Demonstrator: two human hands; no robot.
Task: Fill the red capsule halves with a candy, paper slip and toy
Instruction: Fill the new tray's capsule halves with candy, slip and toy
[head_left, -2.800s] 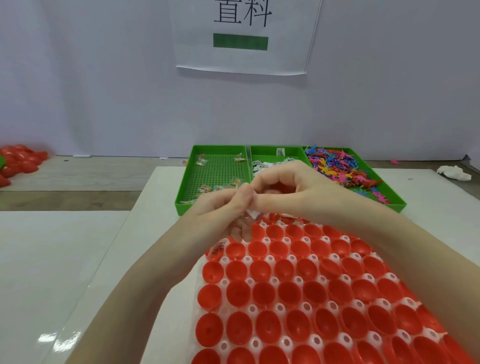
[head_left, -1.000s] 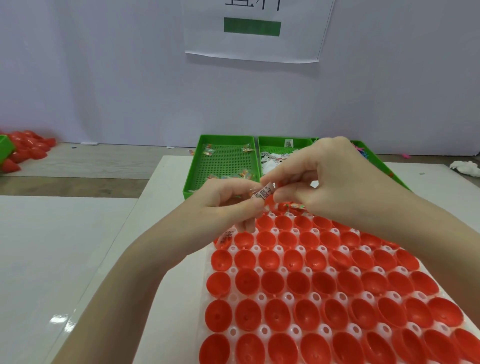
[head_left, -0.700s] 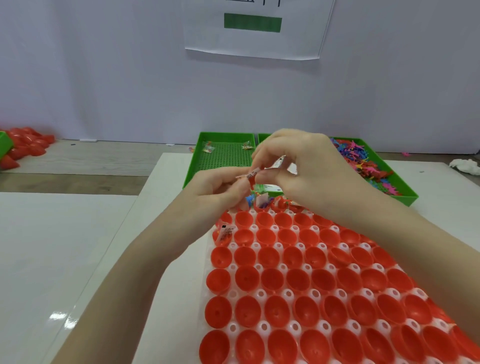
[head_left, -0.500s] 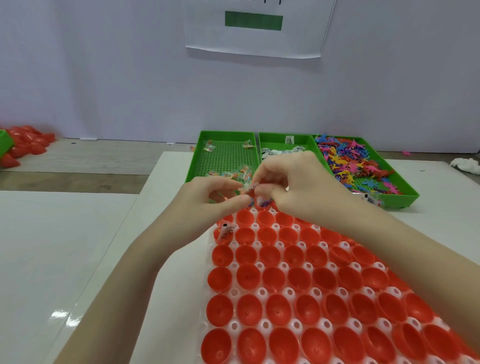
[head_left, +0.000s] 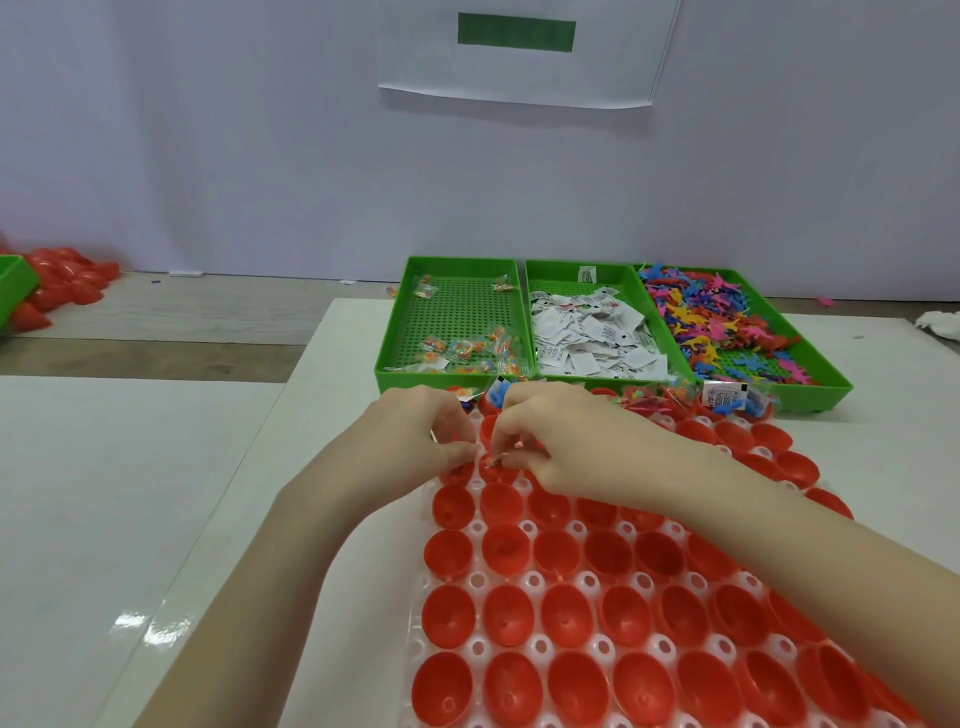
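Observation:
Red capsule halves stand open side up in a white holder in front of me. My left hand and my right hand meet low over the far-left capsule halves, fingertips curled together. Between them they pinch a small item, too small to identify. Far-row halves hold candy, slips and toys. Behind stand three green trays: candies, paper slips and coloured toys.
A pile of loose red capsule halves lies at the far left beside a green bin. A white cloth sits at the far right. A paper sign hangs on the wall.
Both hands have dropped from above the trays down onto the far-left capsule halves. The paper slip held up between the fingers earlier is no longer plainly visible.

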